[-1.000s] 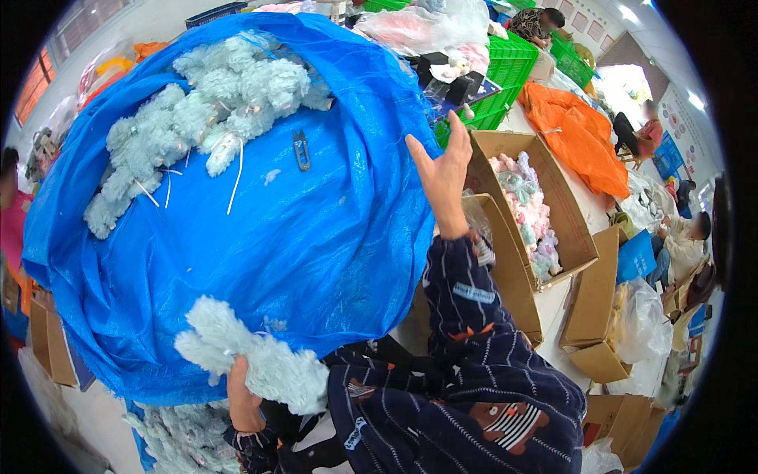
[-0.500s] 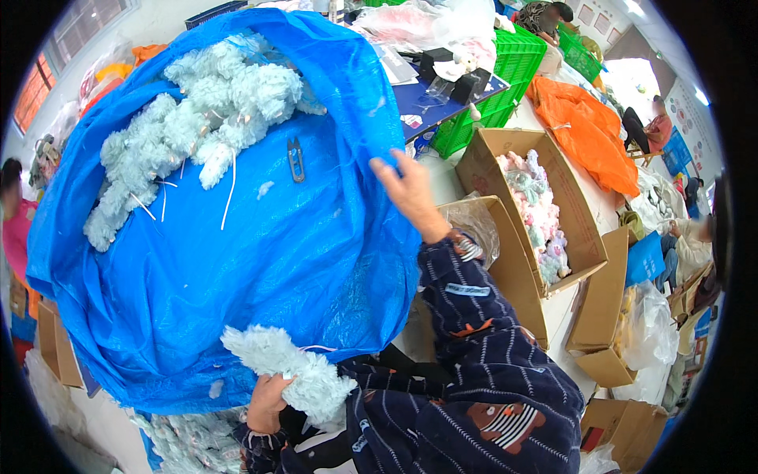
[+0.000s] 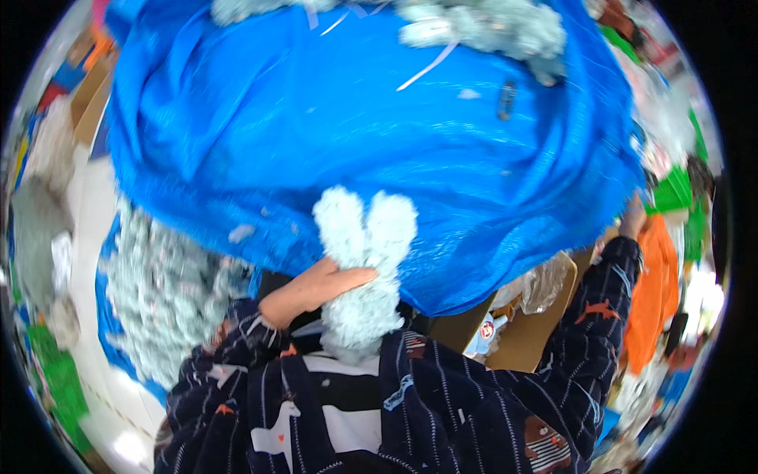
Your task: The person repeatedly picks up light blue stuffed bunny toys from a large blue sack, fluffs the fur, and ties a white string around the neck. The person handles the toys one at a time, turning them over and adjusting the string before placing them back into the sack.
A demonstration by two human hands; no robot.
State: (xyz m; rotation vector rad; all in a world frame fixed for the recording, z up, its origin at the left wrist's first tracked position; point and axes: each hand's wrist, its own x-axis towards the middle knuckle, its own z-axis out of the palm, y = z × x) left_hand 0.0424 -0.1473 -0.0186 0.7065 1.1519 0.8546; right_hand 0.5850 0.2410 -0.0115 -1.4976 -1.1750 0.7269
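Observation:
My left hand [image 3: 320, 288] is wrapped round the middle of a fluffy pale blue-green plush bunny [image 3: 365, 304], close to my chest, its two long ears pointing away from me. My right arm stretches far out to the right, and my right hand [image 3: 633, 216] is beside the rim of the blue tarp [image 3: 332, 126]; its fingers are too small and blurred to make out. More fluffy plush pieces [image 3: 489, 31] with thin white ribbons lie at the tarp's far side. Near them rests a pair of dark thread snips [image 3: 507, 100].
Below the tarp on the left, a heap of similar plush [image 3: 162, 288] sits on blue sheeting. At right stands an open cardboard box [image 3: 525, 340] with clear plastic in it. Beyond my right arm are an orange sheet [image 3: 651, 292] and a green crate [image 3: 671, 191].
My view has swung, so the tarp appears higher. The plush bunny now stands ears-up at my chest in my left hand. My right hand has moved out to the right of the tarp.

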